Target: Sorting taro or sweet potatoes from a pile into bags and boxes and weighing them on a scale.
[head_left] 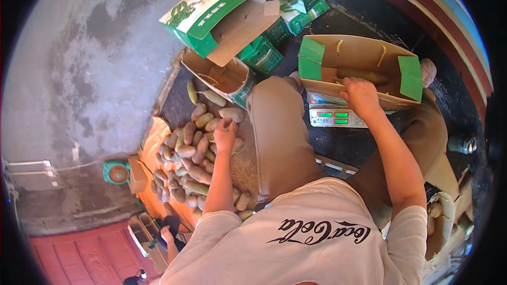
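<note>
My left hand (225, 136) is over a pile of long, rounded green-brown vegetables (200, 149) that look like radishes. Its fingers are bent and slightly apart, with the tips at the near edge of a pale radish (231, 114); no firm hold on it shows. My right hand (360, 95) is closed over the near wall of an open cardboard box (393, 98), thumb outside and fingers over the rim. One large radish (363, 75) lies in that box, just beyond the fingertips. The box is standing on a digital scale (338, 117) with lit green displays.
Another open carton (219, 79) stands beyond the pile, beneath a large tilted green-and-white box (216, 13). Green packages (261, 55) are beside them. A carton of produce (441, 221) sits at the right, and another person's arm (170, 240) shows at lower left.
</note>
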